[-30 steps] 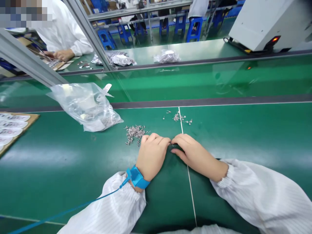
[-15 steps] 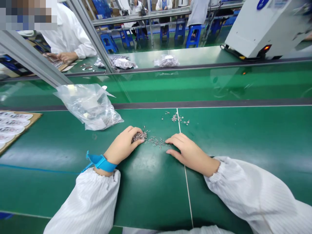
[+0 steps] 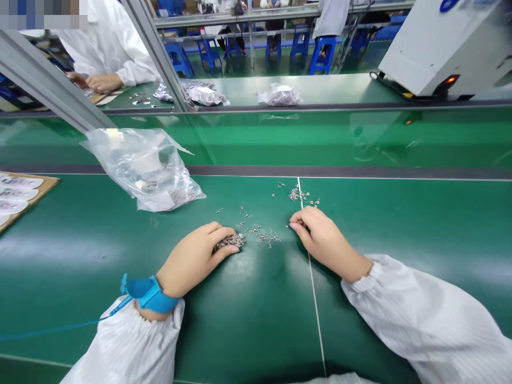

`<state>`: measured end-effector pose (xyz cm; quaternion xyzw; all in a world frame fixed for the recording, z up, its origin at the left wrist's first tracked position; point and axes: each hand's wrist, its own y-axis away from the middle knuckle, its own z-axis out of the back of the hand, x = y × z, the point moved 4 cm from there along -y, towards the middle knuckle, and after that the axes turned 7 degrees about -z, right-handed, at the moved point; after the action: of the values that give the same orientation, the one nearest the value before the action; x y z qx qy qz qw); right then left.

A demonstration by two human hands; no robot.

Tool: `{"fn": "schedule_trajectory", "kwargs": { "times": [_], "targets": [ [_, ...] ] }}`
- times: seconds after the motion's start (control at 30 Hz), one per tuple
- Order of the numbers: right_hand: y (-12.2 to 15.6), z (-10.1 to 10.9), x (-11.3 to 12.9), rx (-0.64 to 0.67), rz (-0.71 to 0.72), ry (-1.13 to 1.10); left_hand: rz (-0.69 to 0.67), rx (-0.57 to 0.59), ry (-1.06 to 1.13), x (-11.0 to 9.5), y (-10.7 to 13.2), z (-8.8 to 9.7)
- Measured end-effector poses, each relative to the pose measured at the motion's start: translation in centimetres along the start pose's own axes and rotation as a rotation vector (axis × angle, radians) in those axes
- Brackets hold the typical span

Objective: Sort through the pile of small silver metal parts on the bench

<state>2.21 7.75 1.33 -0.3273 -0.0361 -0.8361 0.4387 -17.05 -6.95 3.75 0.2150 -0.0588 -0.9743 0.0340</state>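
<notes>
My left hand point(image 3: 200, 255), with a blue wrist strap point(image 3: 160, 296), curls its thumb and fingers around a pile of small shiny metal parts point(image 3: 232, 241) on the green tabletop. Several loose metal parts point(image 3: 264, 234) lie scattered just right of that pile. My right hand point(image 3: 320, 234) rests near the white line, thumb and fingers pinched together; a tiny shiny metal part point(image 3: 287, 226) shows at the fingertips. Beyond it, another small cluster of metal parts point(image 3: 295, 194) straddles the line. What lies under my right palm is hidden.
A clear plastic bag point(image 3: 148, 170) lies back left. Printed pieces sit on a brown board point(image 3: 48, 185) at the left edge. Past the barrier are bagged parts point(image 3: 280, 96), a white machine point(image 3: 436, 48) and a co-worker's hands point(image 3: 102, 82). A metal post point(image 3: 154, 48) slants at the left.
My right hand has moved right, away from the loose parts, and its fingers have closed into a pinch. My left hand stays around the pile, shifted slightly nearer. The view has shifted slightly.
</notes>
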Motion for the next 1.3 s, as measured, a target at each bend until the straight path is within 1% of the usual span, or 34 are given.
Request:
{"fn": "schedule_trajectory", "kwargs": {
  "times": [0.1,0.2,0.27,0.33,0.4,0.43,0.5,0.57,0.63,0.67,0.7,0.8,0.87,0.93,1.03,1.13,1.23,1.3],
  "targets": [
    [-1.6,-0.7,0.4,0.022,0.041,0.041,-0.078,0.046,0.013,-0.6,0.2,-0.1],
    [-2.0,-0.9,1.9,0.039,0.094,0.033,-0.123,0.079,0.097,-1.1,0.5,-0.2],
    [-1.8,-1.1,3.4,0.108,0.146,0.016,-0.123,0.083,0.136,-1.3,0.6,-0.4],
    [-1.7,-1.5,4.6,0.205,0.205,0.038,-0.104,0.067,0.153,-1.5,0.4,-0.6],
    [-1.8,-2.0,5.1,0.268,0.237,0.103,-0.06,0.021,0.173,-1.5,0.2,-0.6],
    [-2.0,-2.2,5.0,0.276,0.234,0.135,-0.036,-0.012,0.188,-1.4,0.1,-0.5],
    [-2.3,-2.4,4.5,0.263,0.209,0.163,0.0,-0.108,0.214,-1.2,-0.2,-0.1],
    [-2.6,-2.3,4.2,0.226,0.192,0.134,0.017,-0.224,0.241,-1.2,-0.6,0.6],
    [-2.7,-1.9,4.6,0.191,0.198,0.035,0.021,-0.315,0.295,-1.3,-0.9,1.1],
    [-2.8,-1.7,5.0,0.178,0.2,-0.048,0.021,-0.336,0.334,-1.4,-1.1,1.3],
    [-2.9,-1.6,5.5,0.173,0.196,-0.146,0.017,-0.335,0.375,-1.6,-1.3,1.2],
    [-3.4,-1.7,6.9,0.209,0.136,-0.418,-0.005,-0.272,0.459,-2.0,-1.7,0.9],
    [-3.9,-2.1,7.4,0.244,0.067,-0.499,0.01,-0.246,0.494,-1.7,-1.6,0.8],
    [-4.4,-2.3,7.3,0.248,0.007,-0.54,0.049,-0.249,0.54,-1.1,-1.4,0.9],
    [-4.7,-2.0,6.9,0.23,-0.01,-0.523,0.058,-0.251,0.571,-0.3,-1.2,1.5],
    [-4.8,-1.3,6.9,0.229,0.038,-0.395,0.016,-0.247,0.494,-0.1,-1.2,2.2],
    [-4.9,-0.5,7.2,0.2,0.036,-0.325,0.028,-0.332,0.377,0.0,-1.1,2.8],
    [-5.0,-0.3,7.3,0.187,0.012,-0.326,0.04,-0.4,0.353,0.0,-1.0,2.9]
  ]
}}
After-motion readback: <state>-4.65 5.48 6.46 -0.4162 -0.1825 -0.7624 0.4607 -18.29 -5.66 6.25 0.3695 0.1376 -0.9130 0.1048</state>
